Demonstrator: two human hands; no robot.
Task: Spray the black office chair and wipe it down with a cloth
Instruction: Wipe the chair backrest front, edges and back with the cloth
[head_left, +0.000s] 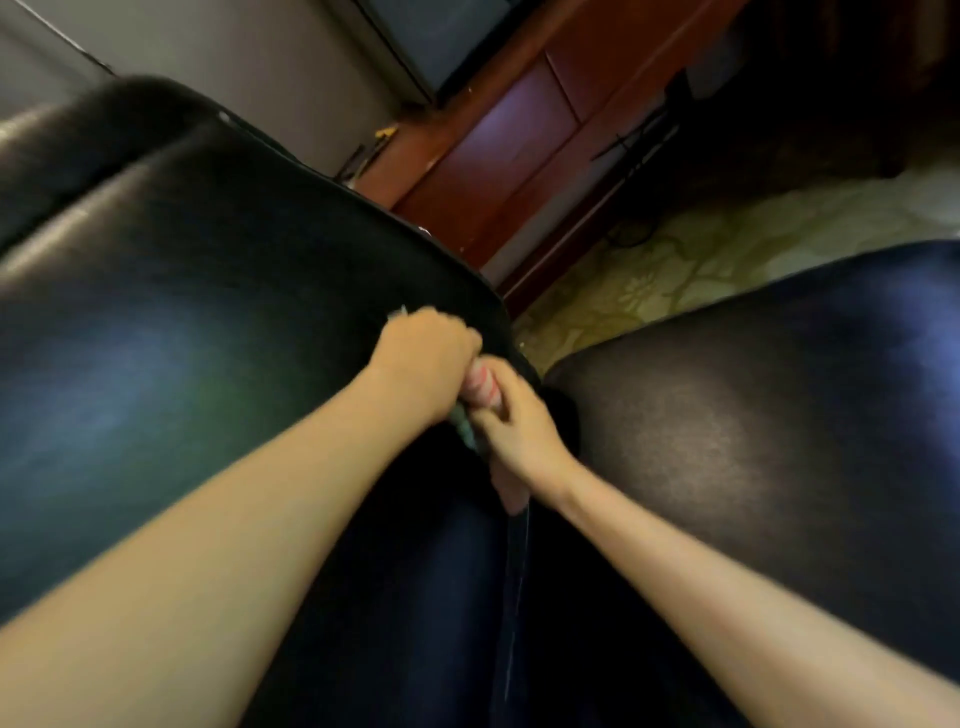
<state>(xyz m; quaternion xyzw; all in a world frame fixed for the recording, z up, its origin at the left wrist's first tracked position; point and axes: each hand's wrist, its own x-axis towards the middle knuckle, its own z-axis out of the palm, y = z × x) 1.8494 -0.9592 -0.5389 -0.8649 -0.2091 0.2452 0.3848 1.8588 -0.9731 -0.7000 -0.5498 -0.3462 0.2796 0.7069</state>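
Note:
The black office chair fills most of the view, with its glossy backrest (182, 312) on the left and its seat (753, 415) on the right. My two hands meet at the crease between them. My left hand (426, 358) is a closed fist pressed on the backrest's lower edge. My right hand (519, 431) sits just below it with its fingers curled. Between them is a bunched cloth (480, 387), pink-striped at the top and greenish lower down, and both hands grip it. No spray bottle is in view. The picture is blurred.
A reddish-brown wooden desk (519, 156) stands behind the chair, with dark cables (634, 140) hanging beside it. A pale patterned floor (727, 249) shows between the chair and the desk. A grey wall (260, 52) is at the top left.

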